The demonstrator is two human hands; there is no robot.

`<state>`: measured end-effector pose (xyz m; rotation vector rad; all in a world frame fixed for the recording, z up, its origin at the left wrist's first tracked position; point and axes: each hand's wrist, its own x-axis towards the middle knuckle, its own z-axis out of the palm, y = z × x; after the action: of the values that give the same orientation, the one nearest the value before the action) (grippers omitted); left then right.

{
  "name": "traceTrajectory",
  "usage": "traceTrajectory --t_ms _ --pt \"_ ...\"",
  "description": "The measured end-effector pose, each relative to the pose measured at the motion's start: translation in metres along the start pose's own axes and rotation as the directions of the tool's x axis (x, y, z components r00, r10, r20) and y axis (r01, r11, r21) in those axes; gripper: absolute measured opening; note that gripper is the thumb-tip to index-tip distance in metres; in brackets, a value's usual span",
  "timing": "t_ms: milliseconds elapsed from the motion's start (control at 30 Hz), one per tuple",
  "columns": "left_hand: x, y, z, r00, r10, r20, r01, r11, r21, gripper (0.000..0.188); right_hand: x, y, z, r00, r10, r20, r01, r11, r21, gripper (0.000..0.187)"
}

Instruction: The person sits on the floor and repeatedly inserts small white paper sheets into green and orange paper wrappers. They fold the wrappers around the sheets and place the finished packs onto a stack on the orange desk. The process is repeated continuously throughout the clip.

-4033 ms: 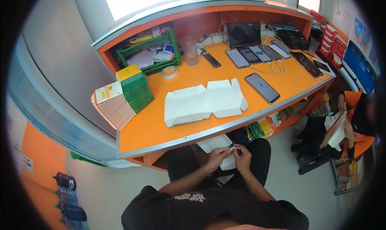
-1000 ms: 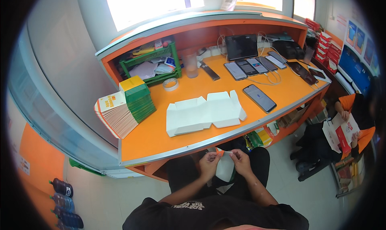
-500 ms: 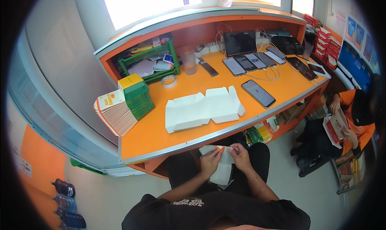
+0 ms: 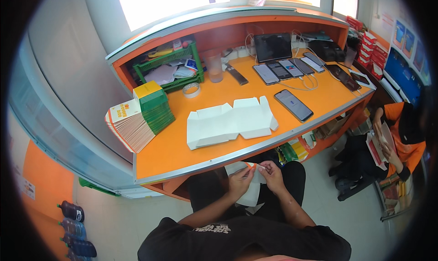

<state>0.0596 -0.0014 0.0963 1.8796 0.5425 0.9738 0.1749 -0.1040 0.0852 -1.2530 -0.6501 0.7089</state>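
Note:
Over my lap I hold a partly folded paper carton (image 4: 249, 198), white on the faces I see, with a small orange flap at its upper edge. My left hand (image 4: 239, 183) grips that edge near the orange flap, fingers closed. Close beside it, my right hand (image 4: 273, 176) pinches the same edge between thumb and fingers. Part of the carton is hidden behind my hands. On the orange desk (image 4: 173, 163) ahead lie flat white carton blanks (image 4: 230, 124). Left of them, a fanned stack of green cartons (image 4: 157, 113) stands beside a fanned stack of white-and-orange cartons (image 4: 130, 124).
The desk also bears a tape roll (image 4: 191, 90), a clear cup (image 4: 213, 67), a green basket (image 4: 169, 69), a lone phone (image 4: 294, 105), several cabled phones (image 4: 279, 69) and a tablet (image 4: 273, 48). At right a seated person (image 4: 397, 138) handles a red-and-white carton (image 4: 376, 147). Water bottles (image 4: 73, 229) stand lower left.
The carton in my hands has shifted and turned slightly, with its edge still pinched in both. The seated person's hands have moved over their carton, which has tilted.

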Motion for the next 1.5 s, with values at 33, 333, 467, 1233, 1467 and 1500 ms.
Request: traceTrajectory --t_ms 33,333,467,1233,1467,1500 --pt "0.001 0.000 0.001 1.000 0.020 -0.002 -0.020 1.000 -0.001 0.021 0.001 0.001 -0.001 1.000 0.007 -0.008 -0.007 1.000 -0.018 0.013" --pt "0.011 0.006 0.005 0.989 0.121 -0.082 -0.121 0.993 0.005 0.021 0.004 -0.016 0.009 0.967 -0.253 -0.002 0.245 0.938 -0.245 0.015" --pt "0.006 -0.019 0.011 0.992 -0.018 -0.125 0.029 0.996 0.084 0.018 0.012 -0.003 0.005 0.990 -0.133 -0.054 0.123 0.980 -0.153 0.015" --pt "0.004 -0.002 0.007 0.987 -0.113 -0.110 0.125 0.987 0.103 0.018 0.005 -0.005 0.011 0.984 0.097 -0.147 -0.112 0.989 -0.100 0.025" --pt "-0.001 -0.012 0.019 0.981 -0.194 -0.028 0.190 0.976 -0.107 0.018 0.003 0.009 0.009 0.984 0.039 -0.171 -0.064 0.988 -0.140 0.021" --pt "0.000 -0.014 0.018 0.981 -0.193 -0.032 0.186 0.971 -0.152 0.017 0.005 0.013 0.010 0.987 0.017 -0.158 -0.046 0.983 -0.177 0.021"
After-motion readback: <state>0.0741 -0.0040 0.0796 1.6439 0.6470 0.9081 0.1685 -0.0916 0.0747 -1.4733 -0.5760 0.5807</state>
